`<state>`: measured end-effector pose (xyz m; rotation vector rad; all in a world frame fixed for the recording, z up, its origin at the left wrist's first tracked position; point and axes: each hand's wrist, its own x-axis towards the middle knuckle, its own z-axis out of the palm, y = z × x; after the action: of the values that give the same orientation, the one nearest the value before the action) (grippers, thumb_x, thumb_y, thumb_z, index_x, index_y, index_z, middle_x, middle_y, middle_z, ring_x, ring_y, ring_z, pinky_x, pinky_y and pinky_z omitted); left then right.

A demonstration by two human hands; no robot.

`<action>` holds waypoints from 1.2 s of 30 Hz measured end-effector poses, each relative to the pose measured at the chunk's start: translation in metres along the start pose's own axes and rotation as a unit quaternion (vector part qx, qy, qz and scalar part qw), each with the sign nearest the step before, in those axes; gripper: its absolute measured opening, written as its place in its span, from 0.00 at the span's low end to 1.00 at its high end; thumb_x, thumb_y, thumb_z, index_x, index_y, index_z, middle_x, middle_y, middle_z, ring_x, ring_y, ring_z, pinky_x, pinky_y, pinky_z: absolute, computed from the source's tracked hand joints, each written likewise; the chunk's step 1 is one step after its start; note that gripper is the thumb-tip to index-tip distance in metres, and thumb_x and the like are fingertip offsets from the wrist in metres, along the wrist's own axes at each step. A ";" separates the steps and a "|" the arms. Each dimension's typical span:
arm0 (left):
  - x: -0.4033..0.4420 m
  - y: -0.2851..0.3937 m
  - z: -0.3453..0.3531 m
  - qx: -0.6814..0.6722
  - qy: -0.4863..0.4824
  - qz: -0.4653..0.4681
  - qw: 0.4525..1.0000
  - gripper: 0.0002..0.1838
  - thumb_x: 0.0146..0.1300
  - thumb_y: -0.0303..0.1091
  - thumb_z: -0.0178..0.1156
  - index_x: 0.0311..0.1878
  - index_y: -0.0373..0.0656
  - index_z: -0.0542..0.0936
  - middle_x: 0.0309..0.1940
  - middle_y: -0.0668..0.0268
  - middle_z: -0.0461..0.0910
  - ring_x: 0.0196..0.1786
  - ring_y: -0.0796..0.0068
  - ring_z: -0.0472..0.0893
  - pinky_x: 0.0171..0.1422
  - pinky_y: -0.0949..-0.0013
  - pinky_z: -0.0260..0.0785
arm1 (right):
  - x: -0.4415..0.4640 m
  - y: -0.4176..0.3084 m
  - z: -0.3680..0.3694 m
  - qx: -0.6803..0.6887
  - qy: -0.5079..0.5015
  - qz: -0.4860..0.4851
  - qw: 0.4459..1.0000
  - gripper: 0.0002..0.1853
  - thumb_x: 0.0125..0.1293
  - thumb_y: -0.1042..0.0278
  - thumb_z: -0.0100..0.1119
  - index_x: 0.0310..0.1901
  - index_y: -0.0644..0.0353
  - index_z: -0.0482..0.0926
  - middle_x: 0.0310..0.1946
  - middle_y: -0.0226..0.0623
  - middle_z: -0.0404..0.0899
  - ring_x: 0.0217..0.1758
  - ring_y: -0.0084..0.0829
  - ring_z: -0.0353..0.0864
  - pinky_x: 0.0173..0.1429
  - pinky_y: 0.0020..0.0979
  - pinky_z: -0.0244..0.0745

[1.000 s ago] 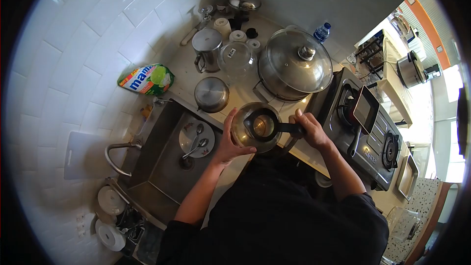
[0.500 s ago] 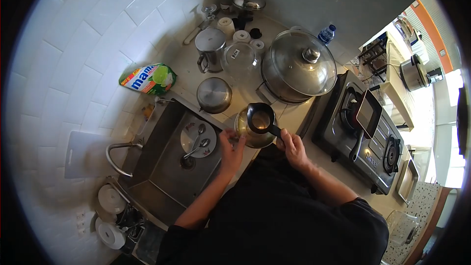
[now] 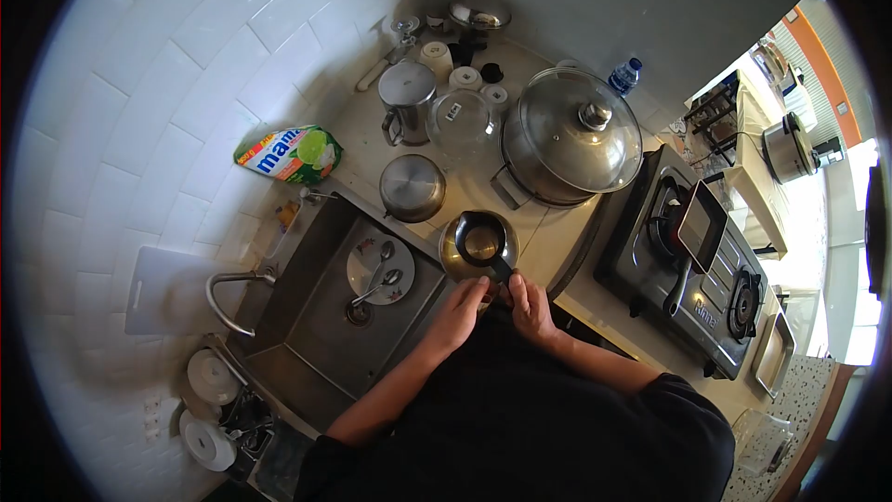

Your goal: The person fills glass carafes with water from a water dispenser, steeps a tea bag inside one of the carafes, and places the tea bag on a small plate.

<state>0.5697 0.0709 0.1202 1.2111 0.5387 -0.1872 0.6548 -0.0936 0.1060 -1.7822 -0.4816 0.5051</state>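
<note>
Left hand [image 3: 457,314] has shifted from the side of the carafe [image 3: 481,244] to its near edge, beside the right hand [image 3: 533,311]. Right hand is closed on the end of the handle [image 3: 500,267]. Left hand is half curled, fingertips close against the carafe; whether it grips cannot be told. Carafe is located just right of the sink [image 3: 316,321]. Plate [image 3: 395,290] and spoons [image 3: 377,284] lie inside the sink.
</note>
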 end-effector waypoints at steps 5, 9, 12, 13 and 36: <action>0.002 -0.006 0.004 -0.004 0.001 0.008 1.000 0.23 0.88 0.49 0.54 0.66 0.38 0.82 0.55 0.62 0.86 0.61 0.72 0.83 0.68 0.67 0.73 | -0.006 0.005 0.008 0.013 -0.018 -0.012 1.000 0.25 0.93 0.50 0.40 0.38 0.61 0.73 0.28 0.37 0.73 0.32 0.35 0.71 0.41 0.39 0.68; 0.009 -0.009 0.004 -0.022 -0.010 0.006 1.000 0.22 0.87 0.49 0.57 0.65 0.38 0.82 0.53 0.65 0.86 0.59 0.76 0.83 0.65 0.69 0.75 | -0.004 0.008 0.003 -0.069 -0.037 -0.068 0.995 0.21 0.90 0.54 0.44 0.45 0.64 0.75 0.34 0.48 0.77 0.40 0.51 0.78 0.47 0.47 0.74; 0.012 -0.009 0.004 -0.036 -0.017 -0.006 0.999 0.22 0.87 0.48 0.59 0.64 0.38 0.82 0.53 0.67 0.86 0.56 0.78 0.83 0.64 0.70 0.75 | 0.001 -0.002 -0.004 -0.143 -0.054 -0.103 0.983 0.18 0.89 0.58 0.45 0.47 0.65 0.77 0.38 0.51 0.78 0.47 0.56 0.77 0.52 0.50 0.74; 0.014 -0.009 0.004 -0.048 -0.017 -0.016 0.999 0.21 0.87 0.48 0.60 0.64 0.38 0.82 0.53 0.67 0.86 0.56 0.78 0.83 0.64 0.70 0.75 | 0.003 -0.007 -0.007 -0.162 -0.063 -0.104 0.979 0.17 0.88 0.59 0.46 0.48 0.65 0.77 0.39 0.52 0.78 0.48 0.57 0.76 0.53 0.51 0.74; 0.013 0.020 0.015 -0.071 -0.029 -0.024 0.997 0.23 0.91 0.55 0.48 0.55 0.41 0.75 0.43 0.68 0.83 0.45 0.81 0.78 0.53 0.68 0.69 | 0.466 -0.096 -0.065 -0.596 -0.064 -0.341 0.724 0.11 0.76 0.68 0.60 0.55 0.63 0.81 0.54 0.46 0.85 0.57 0.48 0.90 0.60 0.49 0.88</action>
<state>0.5933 0.0660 0.1339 1.0521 0.5222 -0.2213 1.0684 0.1407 0.1721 -2.5077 -1.7781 -0.3534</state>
